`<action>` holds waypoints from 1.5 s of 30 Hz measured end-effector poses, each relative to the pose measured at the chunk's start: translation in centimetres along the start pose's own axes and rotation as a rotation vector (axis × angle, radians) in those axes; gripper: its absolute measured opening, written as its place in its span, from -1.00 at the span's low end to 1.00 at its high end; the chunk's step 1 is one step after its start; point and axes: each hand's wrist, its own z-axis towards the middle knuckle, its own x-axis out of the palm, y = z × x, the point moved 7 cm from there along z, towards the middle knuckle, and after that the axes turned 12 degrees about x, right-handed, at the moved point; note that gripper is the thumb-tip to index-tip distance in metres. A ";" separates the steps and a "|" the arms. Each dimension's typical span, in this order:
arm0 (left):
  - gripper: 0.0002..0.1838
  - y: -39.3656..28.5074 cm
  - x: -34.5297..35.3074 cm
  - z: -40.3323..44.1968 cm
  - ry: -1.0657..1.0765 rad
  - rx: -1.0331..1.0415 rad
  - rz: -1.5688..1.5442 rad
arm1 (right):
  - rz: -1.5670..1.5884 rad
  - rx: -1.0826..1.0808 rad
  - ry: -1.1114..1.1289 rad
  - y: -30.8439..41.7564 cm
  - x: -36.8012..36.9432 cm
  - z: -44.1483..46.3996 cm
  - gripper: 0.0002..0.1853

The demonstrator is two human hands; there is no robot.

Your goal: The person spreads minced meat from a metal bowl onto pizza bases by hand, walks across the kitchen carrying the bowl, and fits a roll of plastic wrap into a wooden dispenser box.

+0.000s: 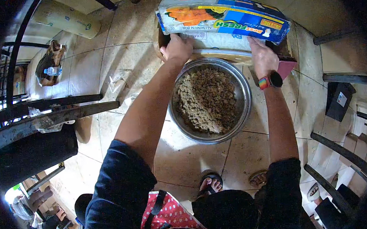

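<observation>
At the top centre stands a long blue and white aluminium foil box (228, 19), above a wide metal bowl (177, 115) that holds a brown crumbly mixture (207, 98). My left hand (177, 49) is at the lower left part of the box, its fingers partly hidden beneath the box's printed front. My right hand (264, 57), with a watch on the wrist, reaches the lower right part, fingers bent against it. What exactly the fingertips grip is hard to see. The bowl rests on the tiled floor, just below a pale edge between my hands.
Dark metal bars and legs (54, 102) stand at the left, more (343, 147) at the right. A large plastic-wrapped roll (66, 17) lies upper left, near a bag with a bottle (53, 71). A black box (339, 100) is at the right. Sandalled feet (211, 182) are below the bowl.
</observation>
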 end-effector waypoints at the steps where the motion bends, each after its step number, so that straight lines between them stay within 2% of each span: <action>1: -0.42 0.0 0.0 0.0 0.002 -0.053 0.039 | -0.004 0.043 0.028 -0.1 0.0 -0.2 -0.65; 7: -0.41 0.5 0.4 0.5 0.040 -0.161 0.113 | -0.002 0.078 0.047 -0.2 -0.2 0.1 -0.65; 10: -0.43 0.8 0.4 0.4 -0.035 -0.057 0.059 | 0.068 0.067 0.037 -0.8 0.4 0.0 -0.67; 13: -0.45 0.2 0.4 0.2 0.060 0.064 0.154 | 0.192 0.006 -0.061 -0.1 -0.4 -0.2 -0.72; 15: -0.46 -0.1 0.3 -0.2 0.092 0.037 0.192 | 0.077 0.250 -0.049 -1.2 -0.2 -0.5 -0.76; 16: -0.46 -0.3 0.3 -0.3 0.097 0.014 0.181 | 0.067 0.249 -0.047 -1.1 -0.2 -0.6 -0.76; 18: -0.46 -0.3 0.4 -0.1 0.046 -0.008 0.152 | -0.032 0.406 -0.139 -1.7 -0.2 -0.7 -0.82; 19: -0.46 0.0 0.2 0.1 -0.004 -0.032 0.131 | -0.032 0.404 -0.144 -1.9 1.5 -0.6 -0.82; 21: -0.47 0.3 0.5 0.6 0.001 -0.064 0.108 | -0.288 0.676 -0.192 -4.2 4.3 -1.2 -0.72; 22: -0.48 0.7 0.6 0.7 0.006 -0.099 0.089 | -0.095 0.775 -0.067 -5.4 5.6 -1.2 -0.82; 23: -0.48 0.6 0.6 0.6 0.007 -0.100 0.087 | -0.097 0.774 -0.065 -4.9 4.5 -1.3 -0.82; 25: -0.51 0.6 0.6 0.4 0.054 -0.125 0.106 | -0.063 0.628 -0.130 -2.7 1.9 -1.4 -0.82; 29: -0.53 0.7 0.7 0.4 0.085 -0.094 0.122 | 0.073 0.595 -0.194 -2.3 2.3 -2.2 -0.80; 31: -0.53 0.5 0.9 0.3 0.122 -0.065 0.143 | 0.120 0.486 -0.362 -2.3 2.4 -2.4 -0.84; 32: -0.53 0.5 0.9 0.2 0.125 -0.065 0.140 | 0.116 0.486 -0.360 -2.3 2.8 -2.2 -0.84; 34: -0.53 0.1 0.8 0.2 0.146 -0.029 0.187 | 0.700 0.844 -0.128 -4.2 6.1 -2.3 -0.90; 35: -0.53 0.1 0.6 0.3 0.144 -0.028 0.189 | 0.704 0.844 -0.130 -3.7 4.7 -2.0 -0.90; 37: -0.52 0.1 0.7 0.1 0.172 -0.054 0.179 | 1.471 0.951 0.364 -0.7 4.2 -1.8 -0.94; 38: -0.52 0.1 0.7 0.1 0.173 -0.053 0.178 | 2.018 1.301 0.347 -1.0 5.9 -2.0 -0.99; 39: -0.52 0.1 0.7 0.1 0.175 -0.054 0.175 | 2.016 1.301 0.344 -1.7 6.1 -1.7 -0.99; 41: -0.53 -0.1 0.7 0.2 0.175 -0.054 0.164 | 2.222 1.175 0.408 -1.6 5.9 -0.7 -0.95; 45: -0.53 -0.3 0.4 -0.1 0.181 -0.055 0.176 | 2.230 1.174 0.476 -2.6 6.3 -0.6 -0.90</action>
